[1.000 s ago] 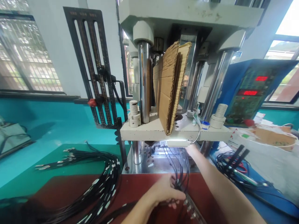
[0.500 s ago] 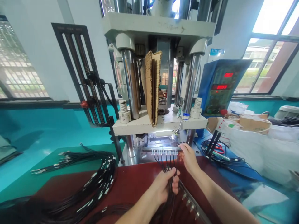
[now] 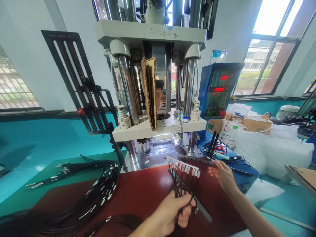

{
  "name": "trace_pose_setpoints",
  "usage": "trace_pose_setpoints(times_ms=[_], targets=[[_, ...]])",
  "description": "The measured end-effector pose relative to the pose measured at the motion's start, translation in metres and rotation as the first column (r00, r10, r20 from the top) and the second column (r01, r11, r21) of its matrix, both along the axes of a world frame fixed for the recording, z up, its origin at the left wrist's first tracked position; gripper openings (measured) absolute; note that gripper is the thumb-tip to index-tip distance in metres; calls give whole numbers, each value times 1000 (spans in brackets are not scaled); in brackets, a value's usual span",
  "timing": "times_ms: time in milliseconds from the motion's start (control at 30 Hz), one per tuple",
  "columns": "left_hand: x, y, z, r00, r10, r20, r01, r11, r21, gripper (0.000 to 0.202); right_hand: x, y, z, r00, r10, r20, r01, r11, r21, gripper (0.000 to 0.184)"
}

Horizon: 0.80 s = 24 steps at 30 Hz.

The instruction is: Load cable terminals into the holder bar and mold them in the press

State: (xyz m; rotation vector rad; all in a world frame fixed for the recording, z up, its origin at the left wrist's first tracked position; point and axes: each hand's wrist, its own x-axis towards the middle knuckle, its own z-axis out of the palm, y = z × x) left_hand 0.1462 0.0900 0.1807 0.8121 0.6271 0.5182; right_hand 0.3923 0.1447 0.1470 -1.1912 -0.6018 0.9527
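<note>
My left hand (image 3: 179, 207) is closed around a bundle of black cables (image 3: 178, 182) above the red-brown tabletop. Their upper ends run into a white moulded plastic strip (image 3: 184, 167) with several small connectors, tilted down to the right. My right hand (image 3: 223, 174) pinches the right end of a thin metal bar (image 3: 196, 159), which lies just behind the strip and apart from it. Under the cables, a second metal bar (image 3: 203, 210) rests slantwise on the tabletop, partly hidden by my left hand.
A press with a lit lower die (image 3: 161, 146) stands ahead, folded cardboard (image 3: 149, 95) leaning in it. Many black cables (image 3: 106, 184) lie at left. A blue control box (image 3: 219, 89) and white sacks (image 3: 266, 148) are at right.
Both hands have drawn back from the press. The white strip and cables came toward me and tilted, and the metal bar moved right, away from the strip. My view turned slightly right.
</note>
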Motion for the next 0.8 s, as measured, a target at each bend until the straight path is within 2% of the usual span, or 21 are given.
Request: trace_pose_setpoints(times_ms=[67,133,200,233,300,367,400,433,500,533,567,633,700,800], targets=[[1,1,0,1000,-3,-29,3,1000,12,36,13,-17,-7,998,45,47,-43,998,-53,31],[3,2,0,998,-10,-56,12,1000,22,37,25,-31,-11,973,182,143,-170,981,-89,32],[4,1,0,996,-28,-90,31,999,32,37,34,-41,-15,879,324,351,-292,946,-142,27],[5,0,0,993,-40,-108,44,998,36,37,38,-44,-17,790,357,499,-317,934,-167,23],[6,-2,0,989,-58,-135,65,997,50,37,42,-49,-19,534,336,776,-283,936,-210,12],[8,-4,0,986,-70,-148,80,995,63,37,39,-51,-19,289,255,923,-189,960,-206,10],[9,-5,0,985,-75,-154,86,994,69,37,35,-51,-15,226,213,951,-154,971,-181,14],[10,-5,0,983,-80,-164,93,993,75,37,29,-52,-10,221,180,959,-147,978,-149,19],[11,-7,1,977,-98,-189,115,990,84,37,12,-54,9,320,154,935,-245,967,-75,29],[12,-7,1,974,-107,-202,127,988,91,36,2,-56,22,383,188,904,-333,941,-55,31],[12,-8,1,970,-116,-211,139,986,96,36,-7,-58,35,402,242,883,-423,904,-55,30],[12,-9,0,968,-128,-217,153,983,101,36,-23,-63,59,323,308,895,-531,842,-99,22],[12,-11,-1,966,-121,-228,149,983,110,36,-33,-69,75,213,289,933,-567,815,-123,21],[12,-13,-4,960,-109,-259,145,982,125,36,-37,-80,80,81,228,970,-576,805,-141,13]])
